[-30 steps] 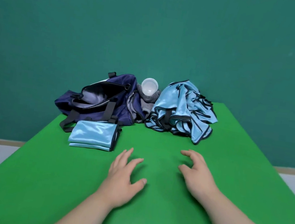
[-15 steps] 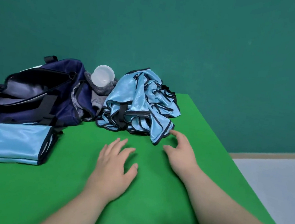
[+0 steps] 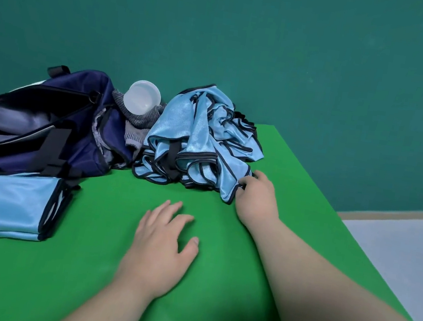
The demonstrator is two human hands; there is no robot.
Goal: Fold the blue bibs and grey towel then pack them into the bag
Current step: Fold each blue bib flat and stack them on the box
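Observation:
A crumpled pile of light blue bibs [image 3: 202, 142] with dark trim lies at the back of the green table [image 3: 108, 268]. My right hand [image 3: 257, 196] pinches the pile's near right corner, fingers curled on the fabric. My left hand [image 3: 160, 243] rests flat on the table, fingers spread, holding nothing. A stack of folded blue bibs [image 3: 0, 204] lies at the left. Behind it sits the open navy bag [image 3: 39, 119]. The grey towel [image 3: 139, 123] is bunched between the bag and the pile, partly hidden.
A clear plastic cup [image 3: 141, 97] lies on its side on the grey towel. A teal wall stands right behind the table. The table's right edge runs diagonally, with grey floor [image 3: 403, 258] beyond it.
My right hand has moved forward to the bib pile and taken hold of its corner. My view has swung right and closer. My left hand has stayed flat on the table.

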